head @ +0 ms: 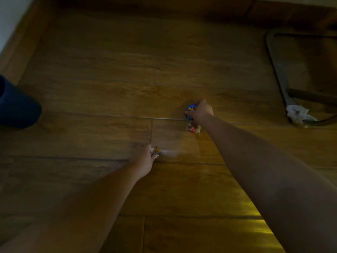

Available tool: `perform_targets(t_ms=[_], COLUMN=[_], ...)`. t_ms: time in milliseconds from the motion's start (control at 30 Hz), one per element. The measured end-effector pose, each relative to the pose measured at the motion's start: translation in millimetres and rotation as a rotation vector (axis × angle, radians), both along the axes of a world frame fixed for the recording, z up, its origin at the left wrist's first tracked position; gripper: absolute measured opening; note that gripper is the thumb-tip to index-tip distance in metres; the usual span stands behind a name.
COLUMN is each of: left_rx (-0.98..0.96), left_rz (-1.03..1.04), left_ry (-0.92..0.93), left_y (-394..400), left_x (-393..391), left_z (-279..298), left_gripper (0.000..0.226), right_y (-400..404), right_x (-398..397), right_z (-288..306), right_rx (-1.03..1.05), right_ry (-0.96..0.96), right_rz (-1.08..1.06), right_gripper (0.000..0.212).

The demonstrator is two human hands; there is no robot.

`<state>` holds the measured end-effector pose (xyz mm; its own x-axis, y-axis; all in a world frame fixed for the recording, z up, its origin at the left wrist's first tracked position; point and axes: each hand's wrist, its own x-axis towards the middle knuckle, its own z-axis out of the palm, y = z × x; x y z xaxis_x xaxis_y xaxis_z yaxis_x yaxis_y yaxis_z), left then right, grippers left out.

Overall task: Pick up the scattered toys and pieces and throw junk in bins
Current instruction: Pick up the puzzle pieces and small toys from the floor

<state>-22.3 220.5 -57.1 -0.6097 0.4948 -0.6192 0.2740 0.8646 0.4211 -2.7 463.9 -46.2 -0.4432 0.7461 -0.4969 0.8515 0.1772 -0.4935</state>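
On the wooden floor, a blue toy is gripped by the right hand at one o'clock; a small orange piece is pinched by the left hand. Loose scraps lie just beneath the right wrist, nearer that hand.

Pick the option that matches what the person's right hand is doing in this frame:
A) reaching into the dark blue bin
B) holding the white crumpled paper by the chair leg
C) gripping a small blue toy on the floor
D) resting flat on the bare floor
C: the right hand curls around a small blue toy on the wooden floor, while the white crumpled paper lies untouched far to the right.
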Motion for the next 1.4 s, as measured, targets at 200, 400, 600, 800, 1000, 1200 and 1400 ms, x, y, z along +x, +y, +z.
perform_targets(t_ms=[200,400,600,800,1000,1200,1400], left_rx=[-0.005,-0.013,-0.003,-0.009,-0.034,-0.043,-0.075], left_rz=[-0.007,-0.01,0.016,0.04,0.0,-0.042,-0.083], left_ry=[-0.026,-0.029,-0.086,-0.064,0.004,0.036,0.001], left_y=[1,2,3,5,7,3,1], left_x=[0,-2,-1,-2,-1,-4,-7], left_z=[2,2,0,-9,-11,-9,-11], left_gripper=[0.042,0.039,0.045,0.043,0.041,0.039,0.044], right_y=[5,4,3,4,-6,-8,-4], right_x=[-3,0,12,24,33,39,37], right_z=[-6,-7,-2,1,1,-8,-6], right_rx=[0.054,0.097,0.086,0.054,0.067,0.072,0.11], right_ry=[0.014,0.019,0.052,-0.097,-0.163,-0.071,-0.142], right_rz=[0.032,0.079,0.057,0.104,0.193,0.225,0.359], right_gripper=[0.053,0.057,0.052,0.049,0.048,0.06,0.048])
